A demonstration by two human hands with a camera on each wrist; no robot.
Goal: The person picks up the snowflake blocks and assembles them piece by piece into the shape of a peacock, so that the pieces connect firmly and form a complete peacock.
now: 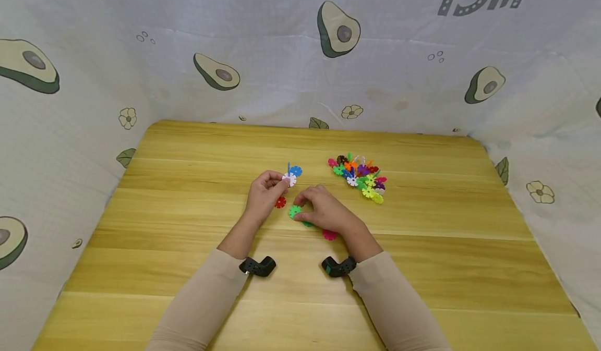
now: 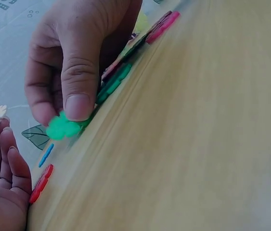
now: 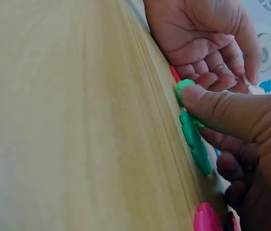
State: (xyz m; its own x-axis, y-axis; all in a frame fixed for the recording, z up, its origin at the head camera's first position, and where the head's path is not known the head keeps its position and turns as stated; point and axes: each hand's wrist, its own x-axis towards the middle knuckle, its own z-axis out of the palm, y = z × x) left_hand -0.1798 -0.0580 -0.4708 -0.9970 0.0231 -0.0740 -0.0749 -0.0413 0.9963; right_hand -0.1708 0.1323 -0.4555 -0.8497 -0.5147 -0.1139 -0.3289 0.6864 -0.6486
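Observation:
My left hand (image 1: pixel 266 194) pinches a white notched snowflake disc (image 1: pixel 289 179) between thumb and fingers. A blue disc (image 1: pixel 296 171) shows right beside the white one, seemingly joined to it. My right hand (image 1: pixel 324 208) pinches a light green snowflake disc (image 1: pixel 295 212) by its edge, low over the table. Under that hand lies a darker green disc (image 3: pixel 195 144), partly covered in the head view. A red disc (image 1: pixel 280 202) lies beside the left hand's fingers. Near the right wrist is a pink disc (image 1: pixel 329 234).
A heap of many-coloured snowflake discs (image 1: pixel 361 176) sits on the wooden table (image 1: pixel 446 210), beyond and right of the right hand. A white cloth (image 1: pixel 281 38) printed with avocados hangs behind and at the sides. Each wrist wears a black camera (image 1: pixel 257 266).

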